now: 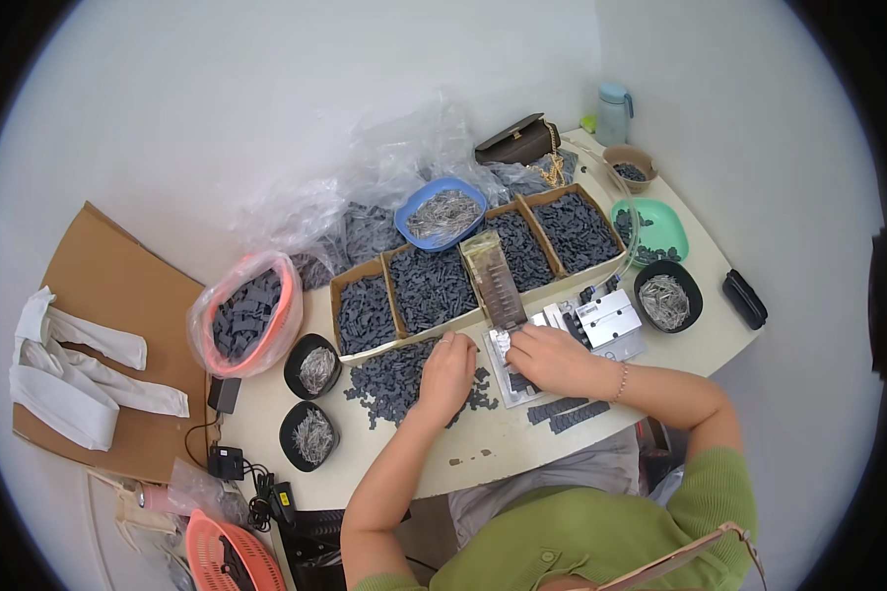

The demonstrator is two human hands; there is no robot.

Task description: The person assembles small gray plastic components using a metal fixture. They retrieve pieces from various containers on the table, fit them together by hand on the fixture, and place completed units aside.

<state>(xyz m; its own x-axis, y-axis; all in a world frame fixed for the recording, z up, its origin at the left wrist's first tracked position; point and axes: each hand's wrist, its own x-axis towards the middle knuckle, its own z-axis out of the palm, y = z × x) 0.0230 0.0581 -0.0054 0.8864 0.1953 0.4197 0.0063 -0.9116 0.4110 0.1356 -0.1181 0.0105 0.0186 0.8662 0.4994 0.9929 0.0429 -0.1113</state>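
Note:
My left hand (447, 374) is at the right side of a loose pile of small dark grey plastic parts (389, 382). Its fingers are pinched together; whatever they hold is too small to make out. Over the metal fixture (508, 379) rests my right hand (552, 357), fingers bent down onto the fixture's near block; what is under the fingertips is hidden. A clear, tape-topped chute (498, 281) leans up from the fixture toward the boxes. Just right of it sits a silver metal block with a slide (606, 317). Strips of joined dark parts (567, 414) lie in front of my right wrist.
A divided cardboard box (429, 291) full of dark parts spans the back. Metal pins fill a blue basin (442, 215) and black bowls (310, 433), (668, 295). Around them are a pink basket (251, 315), a green tray (660, 231), a black case (745, 299) and a bottle (613, 116).

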